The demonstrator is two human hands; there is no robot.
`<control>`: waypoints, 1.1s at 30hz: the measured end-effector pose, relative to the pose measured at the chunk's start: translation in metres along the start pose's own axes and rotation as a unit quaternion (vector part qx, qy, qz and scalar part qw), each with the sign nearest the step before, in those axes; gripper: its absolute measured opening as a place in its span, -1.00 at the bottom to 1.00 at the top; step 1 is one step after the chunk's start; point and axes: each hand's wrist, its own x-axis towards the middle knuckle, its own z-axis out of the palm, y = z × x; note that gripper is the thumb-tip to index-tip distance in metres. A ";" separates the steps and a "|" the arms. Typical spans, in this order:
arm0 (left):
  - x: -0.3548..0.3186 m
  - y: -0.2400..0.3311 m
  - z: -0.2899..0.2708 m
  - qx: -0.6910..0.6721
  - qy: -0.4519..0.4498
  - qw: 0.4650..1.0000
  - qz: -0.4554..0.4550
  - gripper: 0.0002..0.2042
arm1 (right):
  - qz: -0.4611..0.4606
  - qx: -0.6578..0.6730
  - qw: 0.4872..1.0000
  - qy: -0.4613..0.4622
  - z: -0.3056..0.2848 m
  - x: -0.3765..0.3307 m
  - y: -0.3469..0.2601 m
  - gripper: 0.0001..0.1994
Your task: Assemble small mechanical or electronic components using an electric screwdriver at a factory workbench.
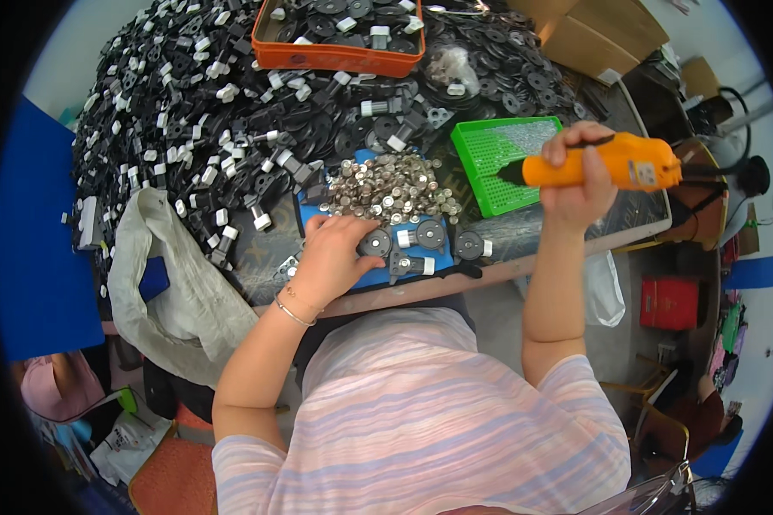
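My right hand (580,176) grips an orange electric screwdriver (610,163), held level above the table's right edge with its black tip pointing left over a green tray (489,167). On a blue mat (404,266), my left hand (331,253) rests with its fingers on a round black part (374,244). More black parts with white ends (421,233) lie just right of it. A heap of small silver metal discs (386,190) sits right behind the left hand.
A large pile of black and white plastic parts (197,112) covers the table's left and back. An orange tray (335,56) of parts stands at the back, cardboard boxes (597,34) at the back right. A grey cloth bag (176,283) hangs off the left edge.
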 end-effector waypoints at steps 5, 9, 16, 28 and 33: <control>0.001 -0.002 0.001 0.004 0.001 1.000 0.006 -0.55 | 0.112 0.019 0.974 -0.197 0.045 -0.048 0.012 -0.77; 0.001 0.000 0.000 0.005 0.007 1.000 0.007 -0.55 | 0.132 0.002 0.959 -0.251 0.067 -0.063 0.029 -0.74; -0.001 -0.005 0.004 0.020 0.004 1.000 0.012 -0.54 | 0.132 -0.076 0.943 -0.297 0.077 -0.068 0.043 -0.79; 0.002 -0.010 0.007 0.033 0.007 0.999 0.034 -0.61 | 0.134 -0.114 0.937 -0.303 0.082 -0.073 0.052 -0.83; 0.005 -0.004 0.003 0.022 -0.005 1.000 0.015 -0.60 | 0.151 0.013 0.921 -0.358 0.078 -0.050 0.046 -0.76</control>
